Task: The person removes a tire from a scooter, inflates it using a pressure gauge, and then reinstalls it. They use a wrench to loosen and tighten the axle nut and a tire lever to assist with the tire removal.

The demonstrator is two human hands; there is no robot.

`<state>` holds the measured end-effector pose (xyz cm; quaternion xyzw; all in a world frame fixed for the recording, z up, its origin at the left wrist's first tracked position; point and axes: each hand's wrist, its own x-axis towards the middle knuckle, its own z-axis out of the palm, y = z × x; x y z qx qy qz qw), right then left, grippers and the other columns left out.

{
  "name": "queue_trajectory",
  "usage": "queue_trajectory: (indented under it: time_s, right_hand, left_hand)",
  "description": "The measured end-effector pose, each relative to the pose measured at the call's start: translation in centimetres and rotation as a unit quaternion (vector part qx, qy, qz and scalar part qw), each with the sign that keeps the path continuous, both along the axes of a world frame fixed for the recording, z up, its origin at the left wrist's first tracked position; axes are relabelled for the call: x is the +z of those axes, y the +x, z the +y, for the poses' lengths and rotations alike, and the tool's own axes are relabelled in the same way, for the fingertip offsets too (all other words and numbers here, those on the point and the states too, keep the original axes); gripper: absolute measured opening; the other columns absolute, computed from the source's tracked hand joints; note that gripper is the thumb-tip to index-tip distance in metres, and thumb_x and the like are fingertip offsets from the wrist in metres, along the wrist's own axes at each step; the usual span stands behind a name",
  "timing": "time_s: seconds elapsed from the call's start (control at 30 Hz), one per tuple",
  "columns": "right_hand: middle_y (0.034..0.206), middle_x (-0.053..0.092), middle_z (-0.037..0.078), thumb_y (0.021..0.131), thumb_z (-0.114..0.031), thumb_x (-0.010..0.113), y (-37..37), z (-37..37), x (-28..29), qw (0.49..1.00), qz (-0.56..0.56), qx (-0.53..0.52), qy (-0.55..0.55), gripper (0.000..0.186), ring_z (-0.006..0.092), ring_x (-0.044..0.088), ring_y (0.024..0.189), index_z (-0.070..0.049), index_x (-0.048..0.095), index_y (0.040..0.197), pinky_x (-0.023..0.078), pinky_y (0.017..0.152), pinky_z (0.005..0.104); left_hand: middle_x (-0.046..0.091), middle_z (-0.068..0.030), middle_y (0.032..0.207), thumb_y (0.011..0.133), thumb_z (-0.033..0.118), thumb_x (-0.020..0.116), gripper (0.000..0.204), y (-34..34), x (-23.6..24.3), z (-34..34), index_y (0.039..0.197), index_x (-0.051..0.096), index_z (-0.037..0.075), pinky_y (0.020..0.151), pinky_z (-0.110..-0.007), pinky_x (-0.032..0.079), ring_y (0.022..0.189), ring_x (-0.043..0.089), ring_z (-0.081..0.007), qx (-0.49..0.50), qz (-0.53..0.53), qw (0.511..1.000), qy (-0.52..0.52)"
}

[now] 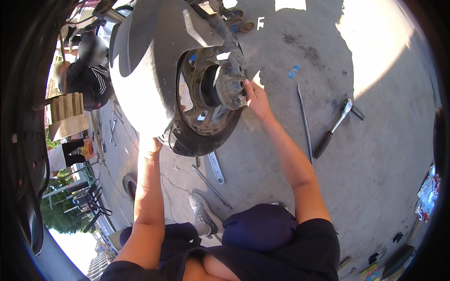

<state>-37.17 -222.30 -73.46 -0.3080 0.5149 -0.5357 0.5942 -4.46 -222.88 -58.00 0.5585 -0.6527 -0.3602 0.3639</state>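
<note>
A scooter wheel with a dusty black tyre (206, 142) stands in front of me under a grey mudguard (161, 61). At the wheel's right side is a dirty metal hub bracket (229, 86) with a round hole. My right hand (256, 99) is closed at the bracket's outer edge, thumb beside the hole. The rest of its fingers are partly hidden, so any small part in them cannot be seen. My left hand (151, 144) reaches up to the lower edge of the mudguard and tyre on the left. Its fingers are hidden behind them.
On the concrete floor to the right lie a long metal bar (305, 122) and a ratchet wrench (333, 128). Below the wheel are a flat spanner (216, 167) and a thin rod (212, 187). A person in dark clothes (89, 82) is at the left. My shoe (204, 213) is below.
</note>
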Motion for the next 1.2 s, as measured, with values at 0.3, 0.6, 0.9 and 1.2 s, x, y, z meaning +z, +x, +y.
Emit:
queue_trajectory:
  time_s: [0.3, 0.6, 0.9, 1.2]
  right_hand:
    - [0.082, 0.063, 0.002, 0.104, -0.041, 0.042, 1.0, 0.1, 0.0, 0.999, 0.036, -0.036, -0.017, 0.05, 0.0087, 0.054, 0.077, 0.004, 0.065, 0.1, 0.046, 0.069, 0.0268]
    - [0.073, 0.055, 0.002, 0.104, -0.04, 0.044, 0.0, 0.5, -0.6, 0.996, 0.035, -0.026, -0.08, 0.047, 0.0107, 0.048, 0.071, 0.002, 0.062, 0.092, 0.044, 0.066, 0.0286]
    - [0.08, 0.059, 0.0, 0.104, -0.041, 0.044, -2.2, 0.6, -0.7, 0.99, 0.034, 0.088, -0.107, 0.049, 0.0091, 0.05, 0.076, 0.003, 0.063, 0.097, 0.045, 0.069, 0.0286]
    - [0.084, 0.063, 0.0, 0.104, -0.041, 0.042, 1.2, 1.0, -0.2, 0.986, -0.134, 0.017, -0.093, 0.05, 0.0079, 0.053, 0.077, 0.004, 0.064, 0.098, 0.044, 0.07, 0.0259]
  left_hand:
    - [0.054, -0.0195, 0.134, 0.087, 0.026, 0.066, 0.062, 2.9, -2.4, 0.7, 0.138, 0.045, -0.001, 0.106, -0.044, 0.039, 0.123, 0.052, -0.034, -0.008, -0.116, 0.991, -0.066]
    - [0.056, -0.0213, 0.13, 0.089, 0.039, 0.064, 0.066, -5.6, 3.2, -0.3, 0.138, 0.046, -0.002, 0.101, -0.041, 0.046, 0.117, 0.057, -0.0304, -0.099, 0.278, 0.928, 0.226]
    - [0.056, -0.0217, 0.131, 0.092, 0.033, 0.061, 0.062, -7.1, 3.9, 2.3, 0.14, 0.042, -0.001, 0.101, -0.043, 0.046, 0.118, 0.057, -0.0313, -0.052, 0.33, 0.922, 0.196]
    - [0.049, -0.0171, 0.138, 0.073, 0.028, 0.079, 0.094, -10.3, 3.3, 7.0, 0.148, 0.028, 0.006, 0.103, -0.046, 0.045, 0.123, 0.053, -0.0352, 0.091, 0.511, 0.836, 0.179]
